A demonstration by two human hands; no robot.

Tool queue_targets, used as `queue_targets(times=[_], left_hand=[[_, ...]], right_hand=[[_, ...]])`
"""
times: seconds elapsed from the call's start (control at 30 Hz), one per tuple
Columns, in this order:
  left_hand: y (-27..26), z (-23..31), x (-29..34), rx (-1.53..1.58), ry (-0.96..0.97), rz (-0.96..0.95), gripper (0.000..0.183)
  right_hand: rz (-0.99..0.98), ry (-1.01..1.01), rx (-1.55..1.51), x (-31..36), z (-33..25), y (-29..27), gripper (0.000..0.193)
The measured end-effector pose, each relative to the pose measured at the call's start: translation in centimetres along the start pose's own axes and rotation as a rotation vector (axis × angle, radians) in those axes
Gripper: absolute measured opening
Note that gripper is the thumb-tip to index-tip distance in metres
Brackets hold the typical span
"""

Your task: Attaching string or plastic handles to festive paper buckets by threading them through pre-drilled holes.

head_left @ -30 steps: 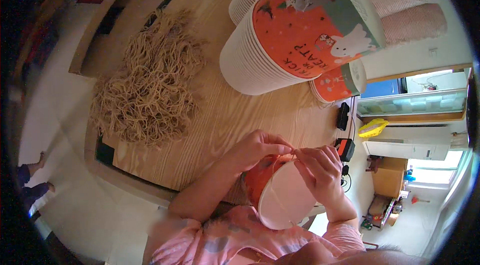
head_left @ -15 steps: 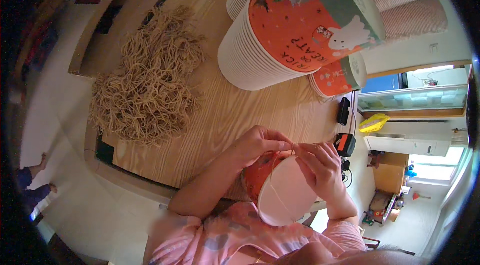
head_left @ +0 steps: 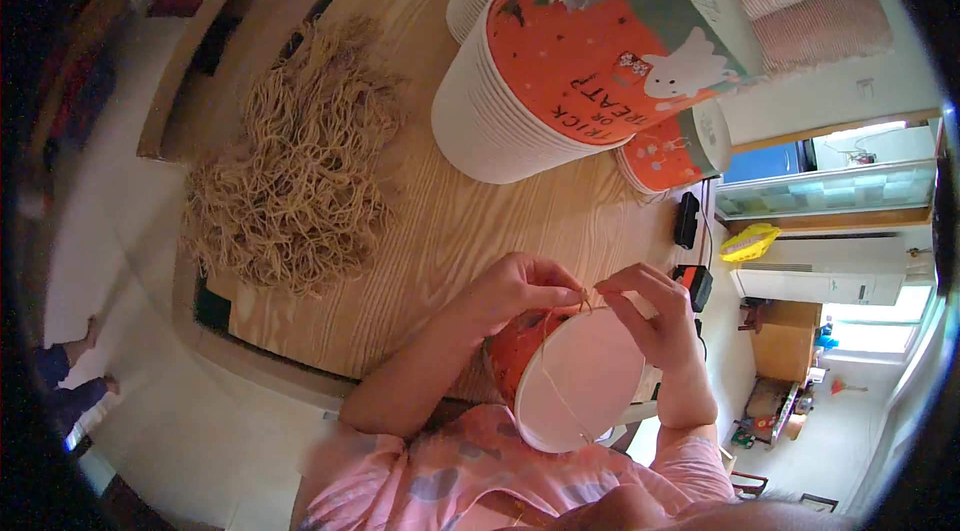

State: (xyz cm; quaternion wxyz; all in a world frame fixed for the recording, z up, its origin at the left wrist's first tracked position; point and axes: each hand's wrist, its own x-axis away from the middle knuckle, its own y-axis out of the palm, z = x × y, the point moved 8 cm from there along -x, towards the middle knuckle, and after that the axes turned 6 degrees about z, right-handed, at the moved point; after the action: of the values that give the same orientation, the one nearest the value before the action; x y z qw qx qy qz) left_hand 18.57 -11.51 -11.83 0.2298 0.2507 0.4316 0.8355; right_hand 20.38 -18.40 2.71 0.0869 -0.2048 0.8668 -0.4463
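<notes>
Left fingers [head_left: 556, 297] pinch twine [head_left: 544, 363] beside the bucket [head_left: 595, 376], right fingers [head_left: 640, 281] bent nearby, their hold unclear.

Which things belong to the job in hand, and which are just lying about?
Likely the job:
nearest orange bucket
string on it, pinched by left hand
heap of cords
stacked buckets

Likely lying about:
black-and-orange box
yellow item

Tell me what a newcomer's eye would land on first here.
Probably the big nested stack of orange-and-white paper buckets at the picture's upper centre. Next, the tangled heap of tan string to the left. Below centre, the left hand and right hand are close together at the rim of one orange bucket.
</notes>
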Motion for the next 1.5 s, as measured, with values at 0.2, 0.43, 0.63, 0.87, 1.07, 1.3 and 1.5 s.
queue_targets(times=[0.2,0.43,0.63,0.87,1.07,1.3,1.5], left_hand=[[0.2,0.1,0.0,-0.014,0.017,0.009,0.02],[0.3,0.3,0.3,-0.013,-0.012,0.025,0.02],[0.1,0.1,0.2,-0.023,-0.012,0.023,0.023],[-0.2,0.3,0.4,-0.046,-0.021,0.038,0.024],[-0.4,0.8,0.4,-0.05,0.016,0.052,0.023],[0.3,1.1,0.3,-0.18,0.082,0.014,0.021],[0.1,1.2,0.3,-0.166,0.068,0.012,0.019]], right_hand=[[-0.135,0.012,-0.074,-1.2,1.0,1.2,0.012],[-0.202,0.034,-0.123,-1.5,1.5,1.7,0.011],[-0.212,-0.016,-0.124,-1.6,1.1,1.8,0.009],[-0.19,-0.071,-0.126,-1.4,0.2,1.5,0.008],[-0.168,-0.047,-0.163,-1.5,0.5,1.5,0.009],[-0.155,0.045,-0.139,-1.4,1.1,1.7,0.006],[-0.286,0.127,-0.163,-0.9,2.2,2.2,0.01]])
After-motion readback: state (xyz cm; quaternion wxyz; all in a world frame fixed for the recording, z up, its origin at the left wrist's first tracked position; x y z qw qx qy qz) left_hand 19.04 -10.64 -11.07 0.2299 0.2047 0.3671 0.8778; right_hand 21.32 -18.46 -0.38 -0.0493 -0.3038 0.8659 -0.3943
